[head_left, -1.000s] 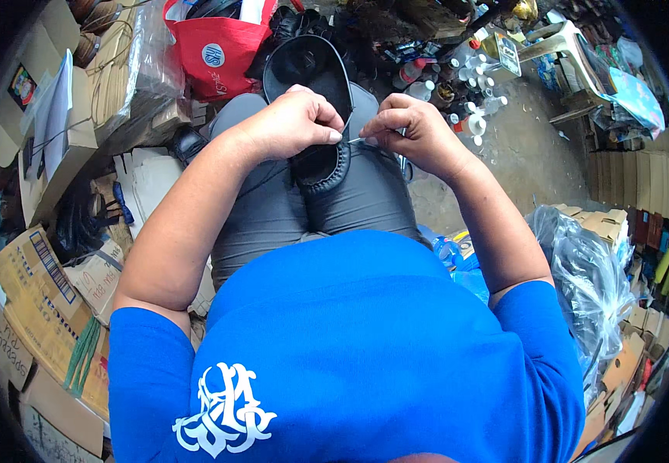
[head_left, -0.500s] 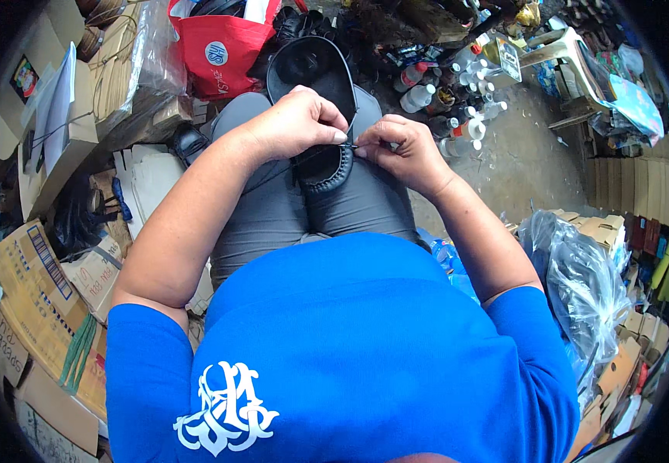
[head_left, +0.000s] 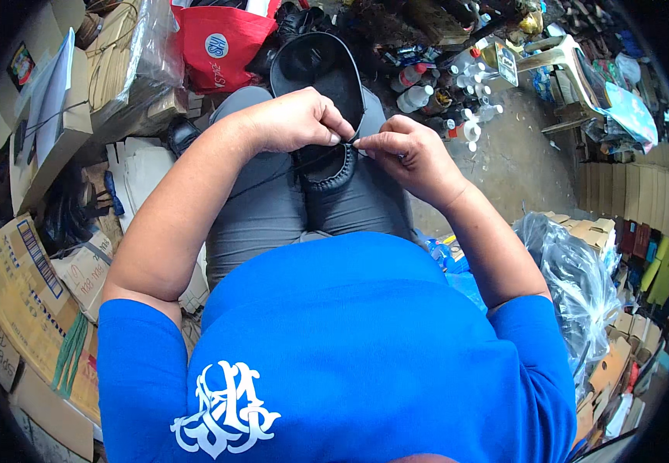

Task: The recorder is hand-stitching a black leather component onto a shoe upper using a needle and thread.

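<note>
A black leather shoe (head_left: 327,177) lies lengthwise across my grey-trousered thighs, its open inside facing up. Puckered stitching runs around the rounded end nearest me. My left hand (head_left: 304,123) reaches over the middle of the shoe, thumb and index finger pinched at its right rim. From the right, my right hand (head_left: 412,158) meets it there, also closed, thumb and index finger pressed together on the same spot. The fingertips nearly touch. A thin dark thread seems to hang by the left hand; whether either hand pinches thread as well as leather is too small to tell.
Beyond my knees stand a red bag (head_left: 223,50) and several bottles (head_left: 415,98). A pale plastic chair (head_left: 574,65) is at the far right. Cardboard boxes (head_left: 26,285) crowd my left side; a clear plastic bag (head_left: 570,270) bulges at my right.
My right hand has shifted slightly, its index finger now straighter toward the shoe's rim. Both hands stay pinched at the same edge, and the shoe has barely moved.
</note>
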A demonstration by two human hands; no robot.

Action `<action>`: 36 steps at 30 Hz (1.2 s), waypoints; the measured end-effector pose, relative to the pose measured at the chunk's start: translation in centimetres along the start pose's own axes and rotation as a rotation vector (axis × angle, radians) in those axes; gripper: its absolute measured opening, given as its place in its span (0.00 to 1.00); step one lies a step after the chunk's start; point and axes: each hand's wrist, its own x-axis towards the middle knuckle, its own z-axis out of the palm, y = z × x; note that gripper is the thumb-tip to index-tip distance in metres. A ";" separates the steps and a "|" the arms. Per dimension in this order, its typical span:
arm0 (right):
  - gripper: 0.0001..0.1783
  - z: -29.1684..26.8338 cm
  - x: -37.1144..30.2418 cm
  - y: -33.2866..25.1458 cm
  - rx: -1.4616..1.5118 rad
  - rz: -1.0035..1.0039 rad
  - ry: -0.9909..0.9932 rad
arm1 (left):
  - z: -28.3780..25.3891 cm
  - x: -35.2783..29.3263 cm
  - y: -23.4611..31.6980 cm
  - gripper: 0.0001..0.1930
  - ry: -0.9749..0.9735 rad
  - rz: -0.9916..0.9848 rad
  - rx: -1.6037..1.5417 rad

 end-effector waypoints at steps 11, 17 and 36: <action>0.11 -2.3 3.5 -4.2 -0.498 -0.068 -0.304 | 0.0 0.0 1.2 0.13 0.008 -0.032 0.184; 0.09 -1.5 5.3 -5.8 -0.790 -0.171 -0.461 | 0.4 0.0 1.2 0.11 0.155 0.161 0.594; 0.04 0.1 4.3 -2.0 -0.320 -0.052 -0.174 | 0.2 0.1 -1.1 0.13 0.309 0.362 0.503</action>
